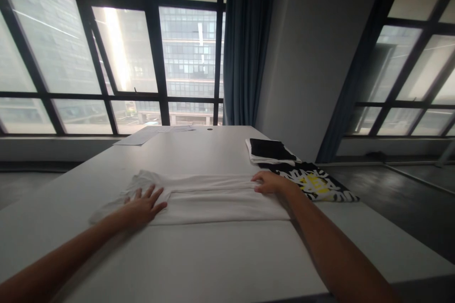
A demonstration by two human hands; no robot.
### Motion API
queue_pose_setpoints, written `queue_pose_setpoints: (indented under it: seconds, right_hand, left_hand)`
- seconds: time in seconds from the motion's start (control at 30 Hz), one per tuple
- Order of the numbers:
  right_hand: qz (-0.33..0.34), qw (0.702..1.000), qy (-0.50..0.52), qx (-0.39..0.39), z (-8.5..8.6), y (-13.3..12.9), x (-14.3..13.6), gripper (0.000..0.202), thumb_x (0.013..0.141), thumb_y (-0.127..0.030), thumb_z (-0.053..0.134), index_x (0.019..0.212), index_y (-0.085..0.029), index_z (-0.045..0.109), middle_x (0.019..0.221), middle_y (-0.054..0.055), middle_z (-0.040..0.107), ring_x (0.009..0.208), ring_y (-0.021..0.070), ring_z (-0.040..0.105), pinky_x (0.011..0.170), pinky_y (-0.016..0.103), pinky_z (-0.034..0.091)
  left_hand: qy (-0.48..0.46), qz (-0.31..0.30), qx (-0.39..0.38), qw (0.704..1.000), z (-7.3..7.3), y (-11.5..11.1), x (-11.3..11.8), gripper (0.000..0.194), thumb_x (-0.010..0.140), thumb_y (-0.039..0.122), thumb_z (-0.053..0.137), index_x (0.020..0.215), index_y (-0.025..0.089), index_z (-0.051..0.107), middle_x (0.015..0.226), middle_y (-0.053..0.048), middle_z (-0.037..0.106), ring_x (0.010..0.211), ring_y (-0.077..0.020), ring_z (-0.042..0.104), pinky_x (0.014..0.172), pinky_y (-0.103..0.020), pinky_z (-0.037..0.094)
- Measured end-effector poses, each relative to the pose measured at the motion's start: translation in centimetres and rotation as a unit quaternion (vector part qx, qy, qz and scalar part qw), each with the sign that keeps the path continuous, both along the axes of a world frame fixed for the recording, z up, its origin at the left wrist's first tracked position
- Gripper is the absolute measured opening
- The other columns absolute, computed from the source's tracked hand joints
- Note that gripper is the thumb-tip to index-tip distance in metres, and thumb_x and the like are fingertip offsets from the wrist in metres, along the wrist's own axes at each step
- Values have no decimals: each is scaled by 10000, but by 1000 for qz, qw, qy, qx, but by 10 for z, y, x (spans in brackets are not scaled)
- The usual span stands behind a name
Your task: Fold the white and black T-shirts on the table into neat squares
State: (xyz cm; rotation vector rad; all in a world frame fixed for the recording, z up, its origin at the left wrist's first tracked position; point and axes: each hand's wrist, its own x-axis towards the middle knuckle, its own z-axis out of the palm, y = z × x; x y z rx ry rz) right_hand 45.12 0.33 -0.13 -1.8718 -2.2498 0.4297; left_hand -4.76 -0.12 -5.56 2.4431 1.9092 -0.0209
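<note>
A white T-shirt (213, 208), folded into a long strip, lies across the white table in front of me. Its left end is crumpled, and a fold line runs along its length. My left hand (144, 206) rests palm down on that left part, fingers spread. Toward the other end, my right hand (268, 183) has its fingers bent at the upper layer of the cloth, with the fold's edge between thumb and fingers. The cloth under both palms is hidden.
On the right of the table (199, 260) lies a black garment (320, 182) with white and yellow lettering. Behind it is a stack of folded black cloth (272, 148) on white cloth. Paper sheets (142, 136) lie at the far left edge. Windows and a blue curtain (245, 47) stand beyond.
</note>
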Motion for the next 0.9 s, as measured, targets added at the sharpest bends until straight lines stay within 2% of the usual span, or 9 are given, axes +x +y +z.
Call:
queue_pose_setpoints:
  seconds: [0.1, 0.2, 0.3, 0.4, 0.47, 0.6, 0.73, 0.83, 0.9]
  right_hand:
    - [-61, 997, -30, -36, 13, -7, 11, 461, 651, -423, 811, 1055, -205, 768, 1095, 116, 739, 961, 277, 689, 850, 351, 518]
    - [-106, 990, -67, -70, 25, -14, 19, 407, 699, -550, 748, 815, -163, 789, 862, 126, 760, 803, 277, 697, 741, 361, 519]
    - [-98, 990, -61, -81, 30, -18, 19, 423, 739, -574, 698, 708, -158, 770, 738, 111, 743, 722, 260, 688, 663, 333, 501]
    - [-36, 999, 2, -26, 24, -16, 8, 338, 808, -477, 642, 821, -171, 785, 811, 80, 760, 761, 228, 690, 669, 289, 492]
    - [-2, 999, 33, 22, 17, -12, -4, 289, 812, -405, 635, 888, -169, 784, 874, 74, 765, 799, 215, 687, 692, 272, 493]
    - [47, 997, 54, 40, 7, -8, -26, 264, 784, -350, 648, 923, -168, 780, 880, 70, 759, 768, 190, 670, 689, 256, 493]
    - [59, 995, 74, 34, 7, -11, -38, 307, 797, -372, 645, 981, -161, 771, 876, 75, 755, 734, 176, 663, 673, 252, 486]
    - [57, 995, 81, 25, 9, -12, -40, 314, 793, -355, 660, 1000, -144, 764, 874, 80, 752, 730, 171, 661, 678, 247, 481]
    - [48, 996, 75, 28, 9, -12, -39, 305, 798, -343, 659, 1000, -140, 764, 871, 78, 752, 733, 168, 662, 682, 244, 477]
  left_hand:
    - [-18, -22, -22, 999, 14, 15, 31, 754, 934, 679, 192, 1574, 280, 204, 1652, -93, 106, 1479, -458, 75, 1094, -716, 155]
    - [-44, -113, -14, 993, 19, 44, 49, 707, 958, 642, 199, 1563, 279, 251, 1650, -75, 123, 1501, -386, 69, 1146, -657, 96]
    - [-51, -193, -9, 980, 21, 84, 43, 638, 974, 609, 219, 1542, 328, 293, 1644, -46, 166, 1510, -318, 111, 1175, -590, 84]
    - [0, -216, 42, 976, 30, 125, 25, 587, 972, 539, 276, 1519, 337, 345, 1631, -37, 234, 1504, -278, 161, 1187, -548, 50]
    - [40, -170, 110, 978, 41, 146, 15, 565, 936, 471, 385, 1481, 326, 417, 1617, -48, 288, 1487, -292, 208, 1183, -543, 62]
    - [45, 11, 167, 985, 53, 169, 17, 501, 891, 349, 440, 1359, 211, 557, 1473, -199, 475, 1347, -428, 388, 1058, -648, 247]
    - [19, 70, 113, 991, 34, 173, 42, 514, 933, 473, 347, 1327, 234, 576, 1342, -221, 564, 1164, -448, 547, 887, -641, 413]
    - [3, 71, 80, 994, 13, 176, 71, 645, 929, 614, 268, 1412, 251, 495, 1417, -241, 495, 1247, -499, 472, 877, -680, 405]
    - [-6, 34, 62, 998, 5, 181, 95, 686, 939, 632, 200, 1462, 253, 429, 1484, -242, 423, 1318, -514, 393, 910, -715, 364]
